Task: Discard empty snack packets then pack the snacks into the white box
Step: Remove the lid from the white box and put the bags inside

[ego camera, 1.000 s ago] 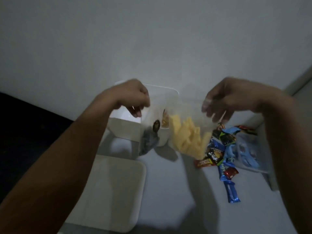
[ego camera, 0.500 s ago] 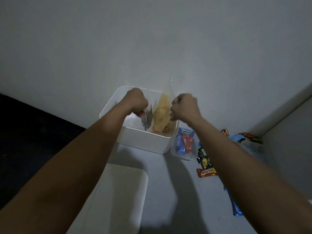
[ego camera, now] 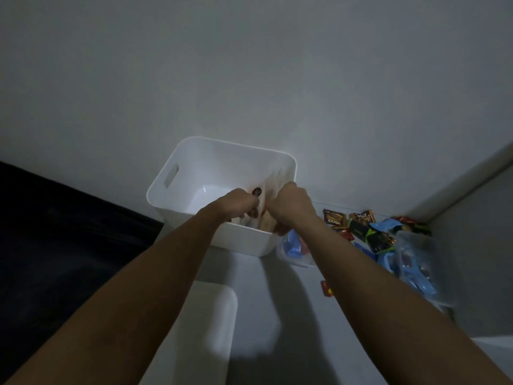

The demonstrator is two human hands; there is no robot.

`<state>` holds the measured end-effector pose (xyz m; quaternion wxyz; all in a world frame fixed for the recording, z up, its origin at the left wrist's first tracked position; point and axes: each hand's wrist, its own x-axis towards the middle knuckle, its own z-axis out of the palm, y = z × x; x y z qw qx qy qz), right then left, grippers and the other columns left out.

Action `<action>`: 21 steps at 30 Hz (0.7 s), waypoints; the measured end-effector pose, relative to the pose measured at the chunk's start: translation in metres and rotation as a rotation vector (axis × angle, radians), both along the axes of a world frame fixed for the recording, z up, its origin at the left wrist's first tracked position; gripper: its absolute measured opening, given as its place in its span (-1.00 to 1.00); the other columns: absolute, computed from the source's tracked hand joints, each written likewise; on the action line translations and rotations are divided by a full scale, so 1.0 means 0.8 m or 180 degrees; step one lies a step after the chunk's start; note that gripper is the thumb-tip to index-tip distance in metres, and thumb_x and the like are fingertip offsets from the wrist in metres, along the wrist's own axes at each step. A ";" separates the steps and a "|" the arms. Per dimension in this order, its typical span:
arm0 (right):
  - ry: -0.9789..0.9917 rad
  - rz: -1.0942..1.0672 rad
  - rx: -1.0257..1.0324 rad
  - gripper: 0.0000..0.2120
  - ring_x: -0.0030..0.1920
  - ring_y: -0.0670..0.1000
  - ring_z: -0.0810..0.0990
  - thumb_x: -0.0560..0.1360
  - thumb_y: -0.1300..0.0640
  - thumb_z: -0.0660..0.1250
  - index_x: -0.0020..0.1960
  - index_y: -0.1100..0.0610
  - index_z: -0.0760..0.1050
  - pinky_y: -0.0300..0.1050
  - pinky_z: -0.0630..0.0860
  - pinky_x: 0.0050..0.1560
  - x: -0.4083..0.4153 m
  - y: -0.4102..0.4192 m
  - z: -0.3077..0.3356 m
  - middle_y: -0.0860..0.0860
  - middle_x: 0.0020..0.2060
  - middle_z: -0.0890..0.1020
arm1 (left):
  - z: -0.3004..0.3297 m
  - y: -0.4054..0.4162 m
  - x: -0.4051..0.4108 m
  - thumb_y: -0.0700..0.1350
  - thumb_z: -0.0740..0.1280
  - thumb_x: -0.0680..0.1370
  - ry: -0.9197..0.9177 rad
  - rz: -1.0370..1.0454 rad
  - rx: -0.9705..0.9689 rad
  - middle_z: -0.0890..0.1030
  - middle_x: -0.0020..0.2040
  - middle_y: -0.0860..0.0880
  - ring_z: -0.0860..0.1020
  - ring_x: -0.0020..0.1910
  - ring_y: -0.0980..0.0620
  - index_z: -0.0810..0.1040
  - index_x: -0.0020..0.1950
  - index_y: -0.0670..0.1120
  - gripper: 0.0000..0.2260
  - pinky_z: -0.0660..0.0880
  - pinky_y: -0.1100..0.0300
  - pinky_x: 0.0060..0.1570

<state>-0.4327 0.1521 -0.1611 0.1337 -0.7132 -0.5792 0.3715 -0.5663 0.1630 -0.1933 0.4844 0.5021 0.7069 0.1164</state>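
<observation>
While both hands lower a clear snack bag into the white box, packing looks barely begun: a heap of wrapped snacks waits on the table to the right. Left hand and right hand each hold a curled grip on the bag's top edge. It stands upright, long axis vertical, against the box's right wall.

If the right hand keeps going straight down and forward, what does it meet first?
Most likely the clear snack bag that the right hand grips, then the white box floor or far wall; depth is unclear.
</observation>
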 end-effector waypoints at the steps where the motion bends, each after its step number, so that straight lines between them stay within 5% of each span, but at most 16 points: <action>1: -0.0213 0.0102 0.0158 -0.75 -0.33 0.11 0.63 0.51 0.08 0.32 0.10 0.21 0.41 -0.11 0.59 -0.42 0.002 0.004 -0.001 0.15 -0.09 0.56 | -0.003 0.005 -0.001 -0.17 0.25 0.45 -0.0075 0.0085 -0.0041 0.66 0.01 -0.10 0.60 0.00 -0.06 0.61 -0.02 -0.24 -0.78 0.42 0.12 -0.13; 5: -0.0632 0.0313 0.0606 -0.77 -0.17 0.10 0.59 0.44 0.07 0.36 0.02 0.18 0.50 -0.05 0.59 -0.14 0.011 0.016 -0.009 0.09 -0.12 0.59 | -0.017 0.018 -0.003 -0.19 0.22 0.52 -0.0302 0.0429 -0.0130 0.55 -0.03 -0.17 0.58 -0.12 -0.12 0.49 -0.08 -0.20 -0.90 0.48 0.12 -0.20; 10: -0.0563 0.0032 0.0806 -0.56 -0.01 0.12 0.56 0.41 0.15 0.43 0.23 0.14 0.39 0.06 0.59 0.01 0.027 0.033 -0.032 0.09 0.04 0.53 | -0.026 0.024 0.011 -0.13 0.26 0.54 -0.0314 0.0010 -0.0554 0.48 0.16 -0.09 0.47 0.05 -0.07 0.47 0.27 -0.14 -0.69 0.48 0.15 -0.15; 15: -0.0206 -0.0109 0.0560 -0.57 -0.10 0.14 0.60 0.38 0.24 0.46 0.13 0.07 0.32 0.12 0.61 -0.07 0.033 0.043 -0.054 0.10 -0.07 0.57 | -0.032 0.026 0.023 -0.15 0.22 0.57 -0.0291 -0.0341 -0.0550 0.43 -0.16 -0.05 0.39 -0.31 0.07 0.41 0.32 -0.11 -0.68 0.40 0.36 -0.60; 21: -0.0111 -0.0081 0.0552 -0.56 -0.10 0.15 0.60 0.36 0.23 0.45 0.08 0.02 0.28 0.15 0.61 -0.06 0.038 0.048 -0.061 0.11 -0.07 0.59 | -0.032 0.025 0.025 -0.10 0.22 0.59 -0.0135 -0.0349 -0.0524 0.46 -0.14 -0.05 0.44 -0.26 0.05 0.39 0.34 -0.08 -0.68 0.41 0.31 -0.61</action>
